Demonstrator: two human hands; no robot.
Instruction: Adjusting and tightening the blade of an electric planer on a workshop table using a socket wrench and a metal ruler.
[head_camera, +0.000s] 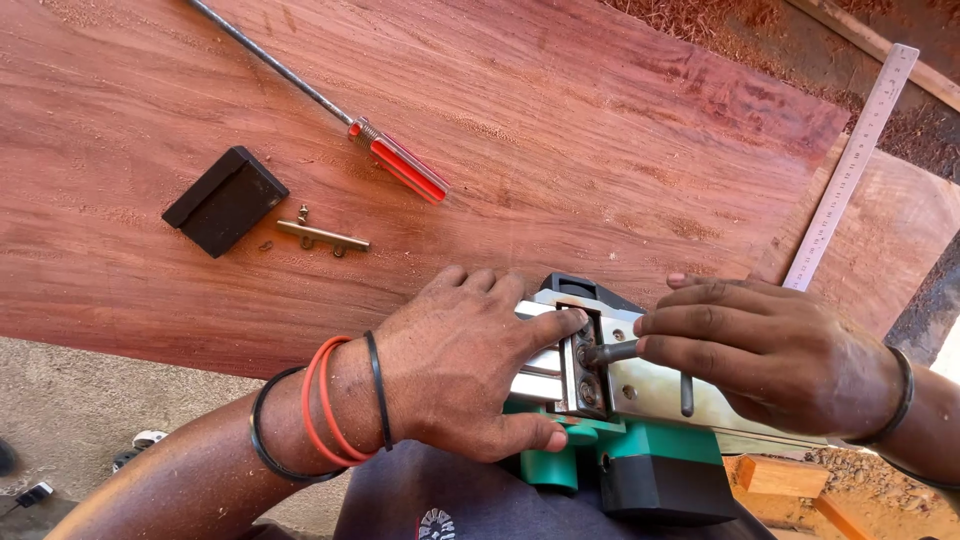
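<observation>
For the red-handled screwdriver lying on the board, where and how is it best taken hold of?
Probably by the red handle, coming from above with fingers across it. The screwdriver lies flat on the wooden board, apart from other things; its handle is thicker than the thin metal shaft.

No packages, labels, signs or screens show here, only a small white printed emblem (437, 523) on the dark cloth at the bottom edge, partly cut off.
</observation>
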